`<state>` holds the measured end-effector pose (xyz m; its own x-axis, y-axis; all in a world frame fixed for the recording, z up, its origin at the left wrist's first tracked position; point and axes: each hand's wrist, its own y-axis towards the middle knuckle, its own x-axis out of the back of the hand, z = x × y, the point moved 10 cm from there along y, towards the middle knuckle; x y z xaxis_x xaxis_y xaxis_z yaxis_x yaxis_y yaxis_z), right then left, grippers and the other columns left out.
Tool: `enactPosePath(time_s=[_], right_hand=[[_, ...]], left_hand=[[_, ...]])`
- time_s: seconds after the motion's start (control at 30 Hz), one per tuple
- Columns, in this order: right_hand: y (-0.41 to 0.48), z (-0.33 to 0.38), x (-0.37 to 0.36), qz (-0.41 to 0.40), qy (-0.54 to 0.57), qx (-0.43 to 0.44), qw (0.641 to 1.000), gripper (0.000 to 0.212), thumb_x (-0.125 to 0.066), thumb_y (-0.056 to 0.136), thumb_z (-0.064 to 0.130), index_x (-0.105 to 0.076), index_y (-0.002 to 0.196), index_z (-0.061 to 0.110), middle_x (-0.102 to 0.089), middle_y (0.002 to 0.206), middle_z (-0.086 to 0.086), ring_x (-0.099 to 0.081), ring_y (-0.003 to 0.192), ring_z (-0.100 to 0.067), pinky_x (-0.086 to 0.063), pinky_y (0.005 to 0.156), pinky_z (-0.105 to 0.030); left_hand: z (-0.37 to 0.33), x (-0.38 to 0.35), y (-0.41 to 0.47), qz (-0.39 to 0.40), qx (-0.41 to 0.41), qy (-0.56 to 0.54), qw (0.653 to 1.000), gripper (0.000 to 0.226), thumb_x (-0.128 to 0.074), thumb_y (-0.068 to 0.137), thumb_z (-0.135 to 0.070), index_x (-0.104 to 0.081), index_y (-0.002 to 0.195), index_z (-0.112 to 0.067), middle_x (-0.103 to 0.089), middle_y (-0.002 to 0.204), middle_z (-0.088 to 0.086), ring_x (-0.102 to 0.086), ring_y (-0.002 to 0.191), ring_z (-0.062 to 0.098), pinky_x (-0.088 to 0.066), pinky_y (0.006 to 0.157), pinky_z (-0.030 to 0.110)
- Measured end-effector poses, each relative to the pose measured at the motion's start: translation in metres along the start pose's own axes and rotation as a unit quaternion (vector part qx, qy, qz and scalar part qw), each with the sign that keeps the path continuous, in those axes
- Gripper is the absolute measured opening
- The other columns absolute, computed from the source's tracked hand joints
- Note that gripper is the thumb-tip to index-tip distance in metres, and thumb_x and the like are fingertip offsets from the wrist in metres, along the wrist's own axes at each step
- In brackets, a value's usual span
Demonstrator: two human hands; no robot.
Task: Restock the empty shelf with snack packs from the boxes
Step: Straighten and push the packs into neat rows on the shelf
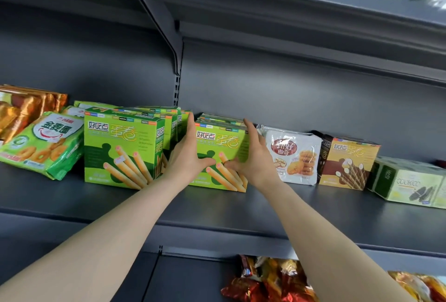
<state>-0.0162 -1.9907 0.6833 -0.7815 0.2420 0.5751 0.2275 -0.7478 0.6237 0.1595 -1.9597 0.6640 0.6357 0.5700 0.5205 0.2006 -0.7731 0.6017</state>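
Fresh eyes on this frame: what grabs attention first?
Two bare arms reach over the grey shelf, where the left hand and right hand press flat against either side of a bright green egg-roll box. More green boxes stand just left of it; a white cookie bag and a brown box sit to its right.

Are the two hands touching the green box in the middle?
Touching. The head view shows the left hand flat against the left side of the green box, the right hand against its right side, both thumbs on its front.
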Motion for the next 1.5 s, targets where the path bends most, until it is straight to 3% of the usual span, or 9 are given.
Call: enactPosePath(time_s=[0.27,0.43,0.6,0.7,0.9,1.03,1.23,1.4,1.5], right_hand=[[0.004,0.017,-0.004,-0.008,-0.111,0.002,0.994,0.092,-0.089,0.066,0.031,-0.038,0.14,0.014,-0.026,0.146,-0.013,-0.047,0.124,-0.035,-0.046,0.099,-0.039],[-0.003,0.039,-0.006,-0.013,-0.312,0.002,0.95,0.096,-0.079,0.076,0.048,-0.026,0.149,0.014,-0.011,0.158,-0.018,-0.019,0.144,-0.041,-0.029,0.115,-0.048],[-0.027,0.097,-0.022,-0.06,-0.314,0.065,0.945,0.094,-0.073,0.076,0.007,-0.021,0.155,0.01,-0.02,0.16,-0.021,-0.012,0.15,-0.042,-0.022,0.119,-0.048],[-0.049,0.146,-0.041,-0.141,-0.287,0.172,0.932,0.072,-0.044,0.08,0.0,-0.033,0.151,0.002,-0.033,0.154,-0.024,-0.024,0.146,-0.044,-0.03,0.117,-0.051],[-0.063,0.209,-0.132,-0.085,-0.38,0.288,0.875,0.054,-0.05,0.099,0.026,-0.039,0.149,0.013,-0.032,0.157,-0.018,-0.02,0.148,-0.042,-0.029,0.115,-0.055],[-0.053,0.211,-0.158,-0.028,-0.414,0.234,0.879,0.061,-0.026,0.095,0.039,-0.03,0.154,0.024,-0.019,0.163,-0.017,-0.009,0.15,-0.044,-0.024,0.113,-0.064],[-0.035,0.195,-0.163,0.047,-0.421,0.161,0.891,0.078,-0.021,0.081,0.031,-0.016,0.158,0.023,0.001,0.165,-0.019,0.008,0.149,-0.047,-0.018,0.116,-0.062],[0.0,0.168,-0.17,0.028,-0.444,0.139,0.885,0.089,-0.073,0.082,0.024,-0.024,0.156,0.027,-0.021,0.161,-0.018,-0.016,0.147,-0.048,-0.031,0.113,-0.059],[0.01,0.169,-0.166,-0.004,-0.45,0.175,0.876,0.104,-0.086,0.067,0.039,-0.03,0.154,0.026,-0.04,0.148,-0.018,-0.038,0.136,-0.047,-0.035,0.11,-0.059]], left_hand=[[-0.008,0.001,-0.001,0.021,0.006,0.065,0.998,0.128,-0.083,0.078,-0.029,0.02,0.154,-0.027,-0.027,0.158,0.015,-0.051,0.13,0.034,-0.045,0.1,0.046],[-0.024,0.011,-0.012,0.018,-0.049,0.167,0.985,0.115,-0.078,0.084,-0.017,0.011,0.156,-0.019,-0.005,0.165,0.011,-0.048,0.132,0.034,-0.047,0.099,0.044],[-0.051,0.058,-0.049,-0.103,-0.256,0.237,0.931,0.086,-0.069,0.077,0.012,-0.032,0.151,-0.011,-0.023,0.159,0.013,-0.025,0.147,0.031,-0.031,0.115,0.039],[-0.033,0.106,-0.065,-0.149,-0.28,0.251,0.914,0.088,-0.066,0.075,0.012,-0.031,0.152,-0.012,-0.023,0.16,0.011,-0.013,0.151,0.028,-0.019,0.12,0.039],[0.063,0.171,-0.058,-0.095,-0.164,0.284,0.94,0.11,-0.081,0.079,-0.026,-0.006,0.158,-0.013,-0.003,0.163,0.019,-0.005,0.151,0.038,-0.017,0.119,0.047],[0.101,0.173,-0.041,-0.015,-0.084,0.212,0.973,0.123,-0.082,0.079,-0.027,0.013,0.156,-0.018,0.007,0.164,0.016,-0.022,0.148,0.038,-0.039,0.108,0.046],[0.128,0.147,-0.009,0.037,0.007,0.114,0.993,0.131,-0.081,0.081,-0.026,0.031,0.15,-0.024,-0.014,0.164,0.013,-0.05,0.131,0.033,-0.042,0.104,0.042],[0.15,0.118,0.014,0.065,0.058,0.018,0.996,0.131,-0.085,0.074,-0.03,0.019,0.154,-0.022,-0.037,0.156,0.005,-0.05,0.13,0.029,-0.043,0.105,0.042],[0.167,0.107,0.03,0.081,0.109,-0.134,0.982,0.135,-0.085,0.051,-0.067,-0.009,0.155,-0.028,-0.048,0.147,-0.007,-0.05,0.131,0.018,-0.042,0.108,0.043]])
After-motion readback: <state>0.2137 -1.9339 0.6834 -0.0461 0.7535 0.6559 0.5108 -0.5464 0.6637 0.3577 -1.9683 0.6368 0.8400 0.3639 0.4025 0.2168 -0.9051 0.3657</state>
